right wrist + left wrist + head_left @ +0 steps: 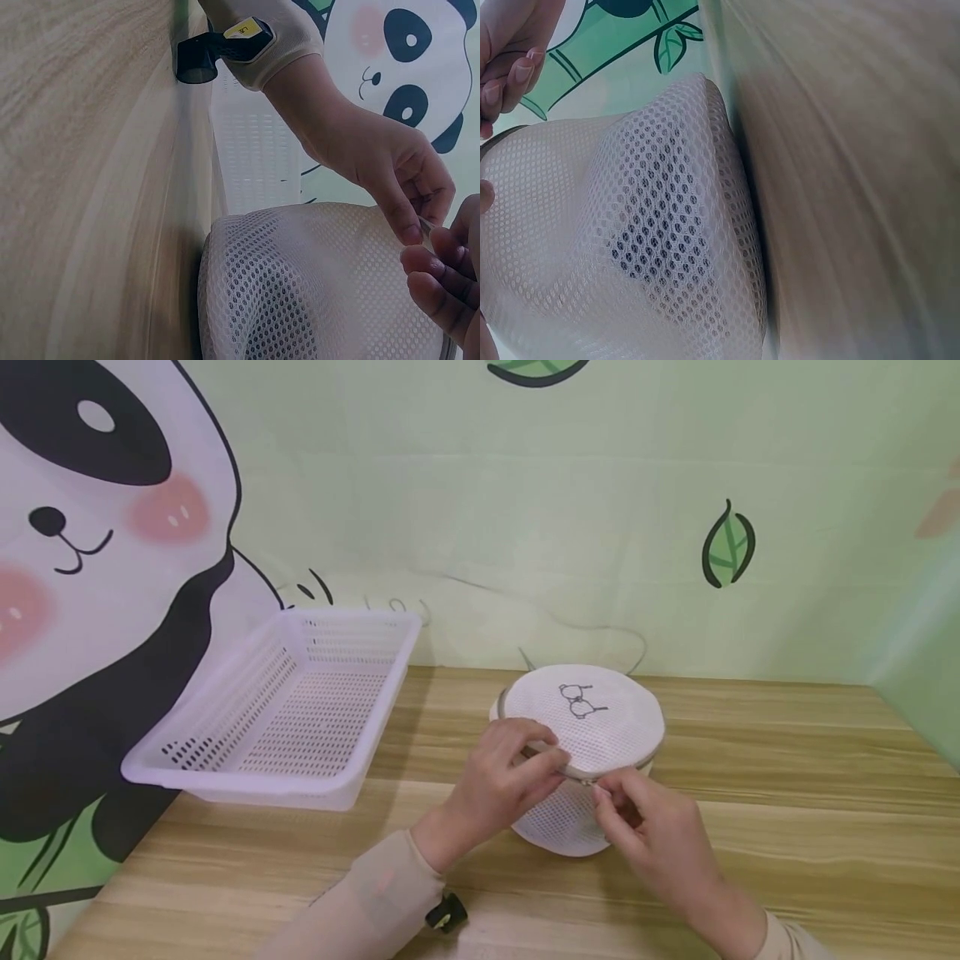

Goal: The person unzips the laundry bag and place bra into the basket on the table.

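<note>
A white mesh laundry bag [558,822] stands upright on the table, its round top [615,718] printed with a small line drawing. A grey-brown zipper [642,763] runs around the top's edge. At the near left of that edge, my left hand [504,772] pinches the rim between thumb and fingers. My right hand [660,827] pinches at the zipper's front, close beside the left fingertips; the slider shows just by its fingers. Darker patches show through the mesh side [664,217] in the left wrist view.
A white perforated plastic basket [352,783] stands to the left of the bag. The wood-grain table [810,860] meets a green printed backdrop [465,510] with a panda and leaves. A black wrist device [446,912] sits at my left sleeve.
</note>
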`<state>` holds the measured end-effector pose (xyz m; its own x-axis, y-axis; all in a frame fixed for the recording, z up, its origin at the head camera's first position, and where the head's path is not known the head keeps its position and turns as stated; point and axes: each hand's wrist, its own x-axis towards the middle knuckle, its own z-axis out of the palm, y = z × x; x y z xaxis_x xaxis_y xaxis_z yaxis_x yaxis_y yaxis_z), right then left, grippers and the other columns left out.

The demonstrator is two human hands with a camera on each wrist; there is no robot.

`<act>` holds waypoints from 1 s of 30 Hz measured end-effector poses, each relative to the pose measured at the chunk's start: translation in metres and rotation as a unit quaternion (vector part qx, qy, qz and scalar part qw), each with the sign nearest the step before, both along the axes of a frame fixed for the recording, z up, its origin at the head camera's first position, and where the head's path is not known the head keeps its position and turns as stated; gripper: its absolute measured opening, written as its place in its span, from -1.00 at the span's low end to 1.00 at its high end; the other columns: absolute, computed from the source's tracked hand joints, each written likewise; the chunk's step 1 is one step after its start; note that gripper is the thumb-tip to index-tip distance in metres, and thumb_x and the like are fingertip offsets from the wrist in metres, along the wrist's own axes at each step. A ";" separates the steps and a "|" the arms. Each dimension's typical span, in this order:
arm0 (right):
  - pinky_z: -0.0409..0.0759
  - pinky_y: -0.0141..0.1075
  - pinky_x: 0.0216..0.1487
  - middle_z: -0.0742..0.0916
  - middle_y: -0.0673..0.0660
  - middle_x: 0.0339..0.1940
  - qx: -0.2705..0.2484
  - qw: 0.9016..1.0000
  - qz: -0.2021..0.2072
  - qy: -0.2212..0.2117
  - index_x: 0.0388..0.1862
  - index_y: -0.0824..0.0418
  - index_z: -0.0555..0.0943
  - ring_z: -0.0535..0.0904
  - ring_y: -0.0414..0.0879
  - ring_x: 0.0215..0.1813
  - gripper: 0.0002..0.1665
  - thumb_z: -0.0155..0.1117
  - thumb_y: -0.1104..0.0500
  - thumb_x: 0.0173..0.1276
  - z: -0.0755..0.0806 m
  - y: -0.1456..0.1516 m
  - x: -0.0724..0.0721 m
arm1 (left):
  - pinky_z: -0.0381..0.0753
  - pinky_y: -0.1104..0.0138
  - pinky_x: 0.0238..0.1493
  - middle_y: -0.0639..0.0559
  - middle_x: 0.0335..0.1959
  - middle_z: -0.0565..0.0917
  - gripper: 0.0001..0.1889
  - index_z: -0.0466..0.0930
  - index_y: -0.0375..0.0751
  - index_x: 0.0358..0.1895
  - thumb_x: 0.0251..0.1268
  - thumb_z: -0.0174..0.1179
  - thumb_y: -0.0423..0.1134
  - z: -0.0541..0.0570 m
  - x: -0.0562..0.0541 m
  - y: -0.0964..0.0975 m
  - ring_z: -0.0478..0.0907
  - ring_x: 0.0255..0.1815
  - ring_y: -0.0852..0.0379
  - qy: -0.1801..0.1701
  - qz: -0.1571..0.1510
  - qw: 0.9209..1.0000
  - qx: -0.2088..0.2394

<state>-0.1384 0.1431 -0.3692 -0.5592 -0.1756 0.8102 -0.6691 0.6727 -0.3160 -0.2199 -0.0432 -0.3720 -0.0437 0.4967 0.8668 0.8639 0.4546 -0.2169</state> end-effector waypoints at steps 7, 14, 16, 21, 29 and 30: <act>0.44 -0.67 -0.55 0.59 -0.11 -0.65 0.000 1.000 -0.006 -0.016 -0.46 0.19 0.54 0.42 -0.47 -0.55 -0.81 0.29 0.43 0.03 0.001 0.001 0.001 | 0.63 0.28 -0.03 -0.01 -0.23 0.63 -0.80 0.63 -0.10 -0.32 -0.05 0.44 -0.24 -0.001 -0.003 -0.001 0.60 -0.17 0.10 0.000 0.000 1.000 0.001; 0.43 -0.67 -0.56 0.59 -0.11 -0.66 0.001 1.000 -0.004 -0.010 -0.46 0.19 0.54 0.41 -0.47 -0.55 -0.82 0.29 0.44 0.02 0.002 0.002 0.000 | 0.64 0.30 -0.03 0.00 -0.23 0.63 -0.78 0.63 -0.10 -0.33 -0.07 0.46 -0.24 -0.001 -0.004 -0.002 0.61 -0.19 0.11 -0.001 0.005 1.000 0.000; 0.43 -0.67 -0.56 0.59 -0.11 -0.66 0.001 1.000 -0.004 -0.011 -0.46 0.19 0.54 0.41 -0.47 -0.55 -0.81 0.29 0.44 0.02 0.002 0.003 0.000 | 0.64 0.30 -0.03 0.00 -0.23 0.63 -0.78 0.63 -0.10 -0.33 -0.07 0.46 -0.24 0.000 -0.004 -0.002 0.61 -0.19 0.12 -0.001 0.005 1.000 -0.001; 0.42 -0.67 -0.56 0.58 -0.11 -0.65 0.003 1.000 -0.007 -0.012 -0.45 0.19 0.54 0.40 -0.47 -0.55 -0.81 0.30 0.44 0.03 0.002 0.003 0.000 | 0.64 0.30 -0.03 -0.01 -0.24 0.63 -0.77 0.62 -0.11 -0.32 -0.07 0.46 -0.24 0.000 -0.004 -0.003 0.61 -0.19 0.11 -0.001 0.003 1.000 0.002; 0.42 -0.66 -0.56 0.59 -0.13 -0.64 -0.001 1.000 -0.013 -0.007 -0.45 0.19 0.56 0.40 -0.47 -0.54 -0.79 0.31 0.45 0.00 0.003 0.003 0.000 | 0.63 0.30 -0.07 -0.02 -0.24 0.63 -0.76 0.62 -0.12 -0.32 -0.08 0.45 -0.24 -0.001 -0.007 -0.004 0.60 -0.22 0.10 0.002 -0.004 1.000 0.010; 0.43 -0.66 -0.56 0.59 -0.13 -0.64 -0.002 1.000 -0.014 -0.006 -0.45 0.18 0.56 0.40 -0.47 -0.54 -0.79 0.31 0.45 -0.01 0.002 0.004 0.000 | 0.63 0.30 -0.07 -0.02 -0.24 0.63 -0.76 0.62 -0.12 -0.32 -0.08 0.45 -0.24 -0.001 -0.007 -0.004 0.60 -0.22 0.10 0.002 -0.004 1.000 0.011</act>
<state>-0.1382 0.1468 -0.3667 -0.5733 -0.1563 0.8043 -0.6458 0.6903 -0.3261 -0.2266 -0.0475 -0.3732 -0.0368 0.4786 0.8773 0.8663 0.4529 -0.2108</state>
